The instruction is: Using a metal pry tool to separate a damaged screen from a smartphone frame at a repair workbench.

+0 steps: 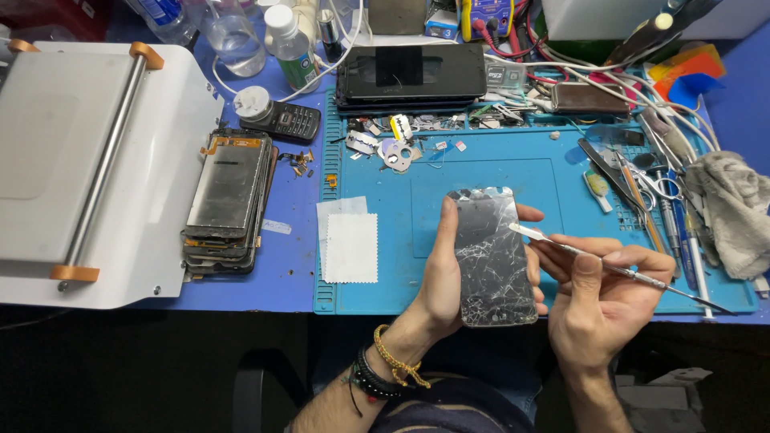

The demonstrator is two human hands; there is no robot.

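- White press machine [88, 160] fills the table's [293, 265] left end, overhanging the front edge; little free room there.
- Stack of phone screens [228, 196] just right of it, touching its edge; small button phone [282, 120] behind the stack.
- Clear bottles [233, 36] at the back left corner; contents too unclear to tell. One small bottle with white cap [287, 44] beside them.
- Blue work mat [481, 172] covers the table's middle and right; two white wipes [349, 244] lie on its left edge.
- Mat's back tray strip holds small metal parts and scraps [401, 144]; a black tablet [411, 76] sits behind it.
- Left hand [439, 277] gripping cracked phone [491, 256] by its sides, held over the mat's front edge, glass up.
- Right hand [597, 301] pinched shut on thin metal pry tool [609, 269]; tip touches the phone's right edge near the top.
- Open mat centre behind the phone is the only free room.
- Tweezers, scissors, pens [658, 200] crowd the mat's right edge; grey rag [734, 208] at the table's right end; cables [609, 76] tangle at the back right.
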